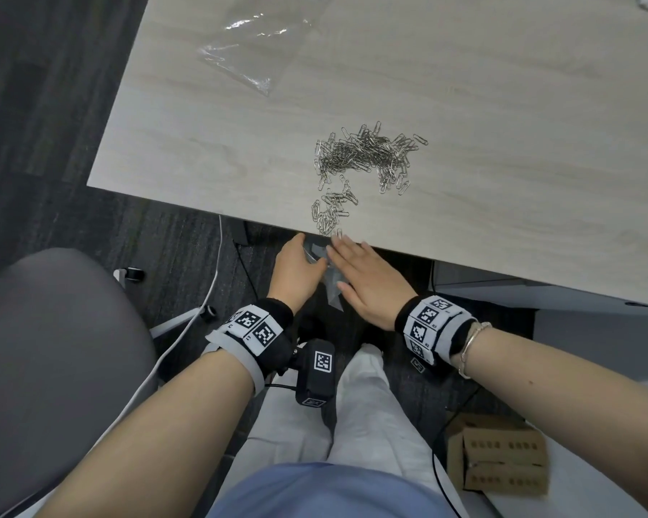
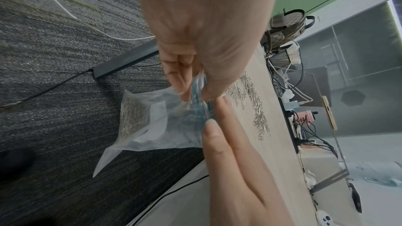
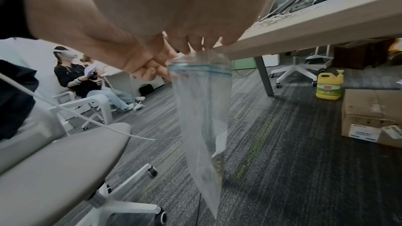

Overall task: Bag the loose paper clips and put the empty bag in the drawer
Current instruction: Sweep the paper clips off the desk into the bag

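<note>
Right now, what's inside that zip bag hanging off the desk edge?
A clump of silver paper clips sits in the bottom of the zip bag, which the left hand pinches by its mouth. Behind the white label patch, the contents can't be seen.

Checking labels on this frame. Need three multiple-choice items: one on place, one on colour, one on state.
1. Where does the bag with the zip strip hang?
A. below the table edge
B. on the chair
C. in a drawer

2. What colour is its zip strip?
A. red
B. blue
C. black

3. What does the left hand do?
A. rests flat
B. grips a cable
C. pinches the bag's mouth

Key: 1 A, it hangs under the edge in the right wrist view. 2 B, a blue line crosses its top. 3 C, the left fingers pinch the mouth while the right hand lies flat beside it.
</note>
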A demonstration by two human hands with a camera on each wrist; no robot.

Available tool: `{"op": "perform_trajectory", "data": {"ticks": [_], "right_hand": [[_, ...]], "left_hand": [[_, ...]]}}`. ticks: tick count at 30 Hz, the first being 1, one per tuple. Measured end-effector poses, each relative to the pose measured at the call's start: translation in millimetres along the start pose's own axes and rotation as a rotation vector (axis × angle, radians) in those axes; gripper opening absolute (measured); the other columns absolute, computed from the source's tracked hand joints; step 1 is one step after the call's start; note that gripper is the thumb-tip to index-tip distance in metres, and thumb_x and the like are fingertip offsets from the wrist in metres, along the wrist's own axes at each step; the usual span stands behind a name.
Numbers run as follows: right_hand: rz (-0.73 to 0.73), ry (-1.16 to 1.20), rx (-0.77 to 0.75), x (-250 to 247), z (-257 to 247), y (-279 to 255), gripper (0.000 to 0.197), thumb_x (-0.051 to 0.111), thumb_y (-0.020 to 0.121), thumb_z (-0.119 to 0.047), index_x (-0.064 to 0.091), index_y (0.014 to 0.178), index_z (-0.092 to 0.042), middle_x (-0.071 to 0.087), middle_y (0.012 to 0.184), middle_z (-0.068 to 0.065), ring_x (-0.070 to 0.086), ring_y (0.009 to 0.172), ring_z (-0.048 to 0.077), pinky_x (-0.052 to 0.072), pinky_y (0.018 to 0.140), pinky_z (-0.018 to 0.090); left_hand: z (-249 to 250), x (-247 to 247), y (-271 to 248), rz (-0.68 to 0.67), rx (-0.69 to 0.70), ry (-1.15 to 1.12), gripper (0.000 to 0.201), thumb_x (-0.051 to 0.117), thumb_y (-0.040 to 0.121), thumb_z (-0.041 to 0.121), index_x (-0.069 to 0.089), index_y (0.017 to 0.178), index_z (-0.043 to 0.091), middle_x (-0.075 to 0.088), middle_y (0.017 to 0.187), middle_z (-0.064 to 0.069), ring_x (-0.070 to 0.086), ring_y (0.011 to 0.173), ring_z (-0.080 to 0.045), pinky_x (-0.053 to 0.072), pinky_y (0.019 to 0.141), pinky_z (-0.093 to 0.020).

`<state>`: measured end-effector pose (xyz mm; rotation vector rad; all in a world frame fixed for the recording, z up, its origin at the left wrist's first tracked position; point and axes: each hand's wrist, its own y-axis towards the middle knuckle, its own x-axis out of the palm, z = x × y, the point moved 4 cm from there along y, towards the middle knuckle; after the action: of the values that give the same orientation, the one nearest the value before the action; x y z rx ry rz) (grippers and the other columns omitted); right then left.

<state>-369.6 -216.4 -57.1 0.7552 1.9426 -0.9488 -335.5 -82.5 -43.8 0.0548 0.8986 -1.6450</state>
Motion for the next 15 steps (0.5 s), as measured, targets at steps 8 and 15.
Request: {"op": "perform_trajectory", "data": {"ticks": [8, 15], "right_hand": [[0.165, 0.145, 0.124, -35.0, 17.2, 24.7, 0.053, 0.025, 0.100, -0.028, 0.011, 0.148, -0.010, 0.006, 0.158, 0.010, 0.002, 0.146, 0.020, -0.001, 0.119, 0.032], [0.057, -0.058, 0.056, -36.7, 10.1, 50.9, 0.055, 0.027, 0.100, -0.029, 0.012, 0.148, -0.010, 0.007, 0.158, 0.009, 0.001, 0.146, 0.022, -0.003, 0.117, 0.036]], "left_hand": [[-3.2, -1.0, 0.0, -0.009, -0.013, 0.028, 0.054, 0.061, 0.087, 0.011, 0.040, 0.136, 0.000, 0.048, 0.139, -0.015, 0.043, 0.130, -0.025, 0.031, 0.098, -0.021], [-4.6, -3.8, 2.5, -0.013, -0.019, 0.058, 0.063, 0.060, 0.087, 0.013, 0.031, 0.142, 0.002, 0.041, 0.145, -0.016, 0.038, 0.135, -0.026, 0.031, 0.108, -0.029]]}}
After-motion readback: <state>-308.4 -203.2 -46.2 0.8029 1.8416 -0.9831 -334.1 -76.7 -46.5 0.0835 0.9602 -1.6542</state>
